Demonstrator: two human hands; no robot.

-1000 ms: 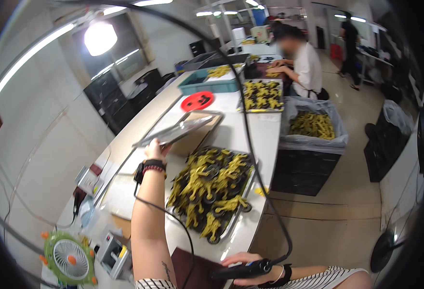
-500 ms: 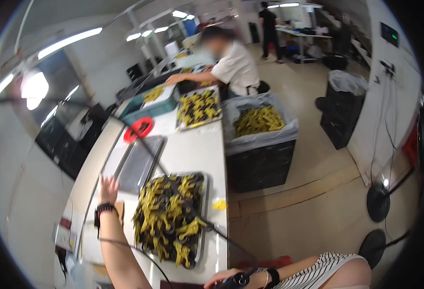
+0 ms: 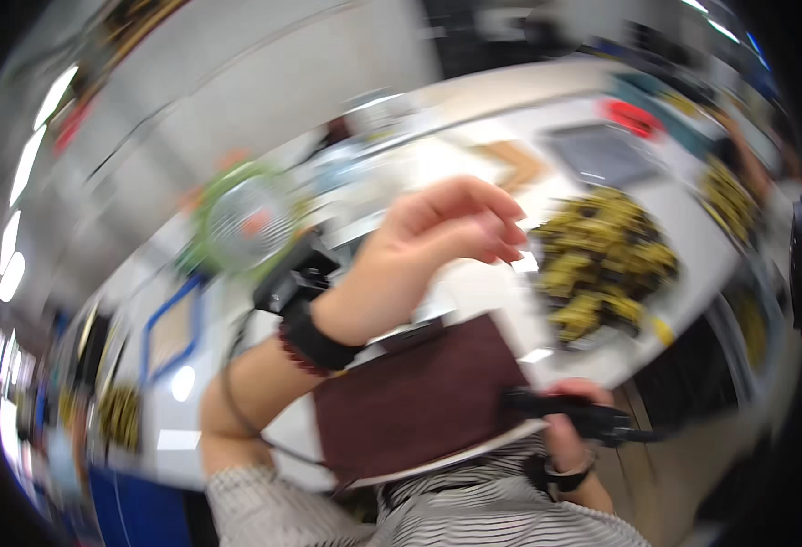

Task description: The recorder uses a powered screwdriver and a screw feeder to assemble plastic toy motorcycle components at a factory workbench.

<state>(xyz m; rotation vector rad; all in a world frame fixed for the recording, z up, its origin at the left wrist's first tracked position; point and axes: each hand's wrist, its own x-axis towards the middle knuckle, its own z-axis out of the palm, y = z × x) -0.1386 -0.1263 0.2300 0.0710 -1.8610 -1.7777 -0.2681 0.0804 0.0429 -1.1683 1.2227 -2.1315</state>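
My left hand (image 3: pixel 456 223) is raised over the white table, its fingers loosely bent and nothing visible in them. A black strap with a black box-shaped device (image 3: pixel 301 273) sits on that wrist. To the right of its fingertips lies a heaped tray of yellow-and-black parts (image 3: pixel 606 260), too blurred to make out in detail. Low at the table's front edge is my right hand (image 3: pixel 565 444), crossed by a black elongated device (image 3: pixel 592 419). Whether its fingers grip that device cannot be made out. Beside it, a dark maroon sheet (image 3: pixel 419 387) lies flat in front of me.
A green round fan (image 3: pixel 251 219) stands at the left. Nearer is a blue-edged frame (image 3: pixel 173 328). Toward the back right are a brown angled piece (image 3: pixel 515 164), a grey shallow tray (image 3: pixel 601 153), a red dish (image 3: pixel 632 117) and another tray of yellow parts (image 3: pixel 729 201).
My view has swung left, bringing the fan and maroon sheet into sight. My left hand, stretched forward with spread fingers before, is now bent across in front of me with curled fingers.
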